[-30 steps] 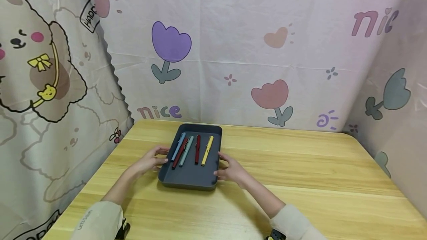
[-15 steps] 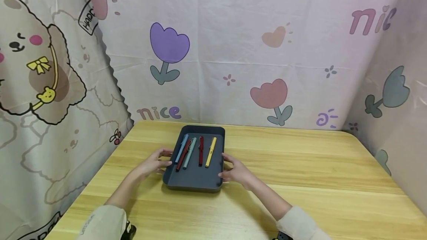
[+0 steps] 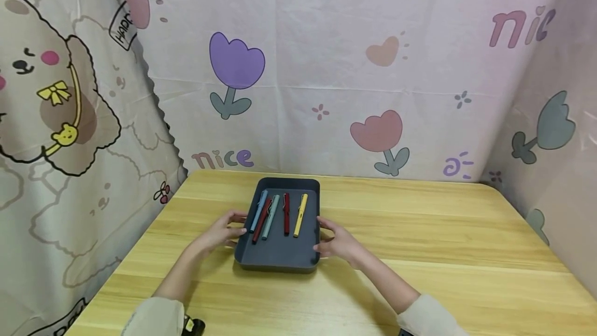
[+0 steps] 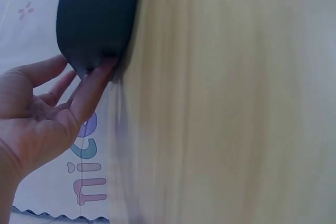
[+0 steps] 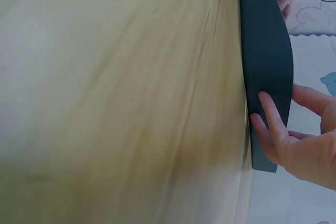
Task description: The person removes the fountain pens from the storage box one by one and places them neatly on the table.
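A dark grey rectangular tray (image 3: 284, 257) lies on the wooden table, left of the middle. Several pens lie loose in it: a blue pen (image 3: 258, 211), a teal pen (image 3: 271, 217), a yellow pen (image 3: 300, 215) and dark red ones, such as the dark red pen (image 3: 286, 214). My left hand (image 3: 216, 233) grips the tray's left side, thumb near the rim and fingers low on the wall. On the opposite side, my right hand (image 3: 342, 245) holds the tray likewise. In the right wrist view, its fingers (image 5: 271, 114) press on the outer wall.
The light wooden table (image 3: 420, 232) extends to the right of the tray. Behind it hangs a printed cloth (image 3: 298, 66) with tulips and words; more cloth hangs at both sides. Dark devices sit at the sleeve cuffs, the left one (image 3: 193, 325) near the bottom edge.
The tray and its pens have shifted to the right and slightly toward me. Both hands have moved along with it, keeping their hold on its sides.
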### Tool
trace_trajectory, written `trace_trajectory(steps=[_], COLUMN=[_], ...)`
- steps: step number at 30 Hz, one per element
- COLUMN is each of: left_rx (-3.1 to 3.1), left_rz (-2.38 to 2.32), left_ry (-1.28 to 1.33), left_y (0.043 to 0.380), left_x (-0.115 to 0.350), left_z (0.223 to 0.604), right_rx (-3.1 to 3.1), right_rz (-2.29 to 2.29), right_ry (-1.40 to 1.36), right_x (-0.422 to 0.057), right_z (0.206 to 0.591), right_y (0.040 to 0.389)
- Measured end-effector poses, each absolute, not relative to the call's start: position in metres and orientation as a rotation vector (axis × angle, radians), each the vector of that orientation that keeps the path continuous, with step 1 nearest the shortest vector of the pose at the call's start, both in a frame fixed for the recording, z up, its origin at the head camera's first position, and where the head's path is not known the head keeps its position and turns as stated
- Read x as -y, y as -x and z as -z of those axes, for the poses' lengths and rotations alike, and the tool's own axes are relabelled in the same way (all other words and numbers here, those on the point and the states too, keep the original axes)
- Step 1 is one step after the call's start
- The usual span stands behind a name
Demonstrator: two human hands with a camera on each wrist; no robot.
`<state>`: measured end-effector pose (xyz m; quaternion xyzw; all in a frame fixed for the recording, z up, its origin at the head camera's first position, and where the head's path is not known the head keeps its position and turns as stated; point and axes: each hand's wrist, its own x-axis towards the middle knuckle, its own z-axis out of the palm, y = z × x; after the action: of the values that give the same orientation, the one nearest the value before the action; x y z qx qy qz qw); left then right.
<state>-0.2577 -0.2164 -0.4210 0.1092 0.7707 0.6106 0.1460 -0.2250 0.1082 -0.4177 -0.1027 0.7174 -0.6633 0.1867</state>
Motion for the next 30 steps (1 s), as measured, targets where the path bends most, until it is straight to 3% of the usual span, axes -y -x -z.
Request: trace_trajectory(steps=[30], left_rx=[-2.177], left_rz=[-1.784], left_ry=[-0.289], left_y=[0.248], left_x=[0.194], left_z=[0.419], right_rx=[-2.02], right_rz=[1.852], right_ry=[0.276], right_x=[-0.133], right_z=[0.415], right_y=[0.217])
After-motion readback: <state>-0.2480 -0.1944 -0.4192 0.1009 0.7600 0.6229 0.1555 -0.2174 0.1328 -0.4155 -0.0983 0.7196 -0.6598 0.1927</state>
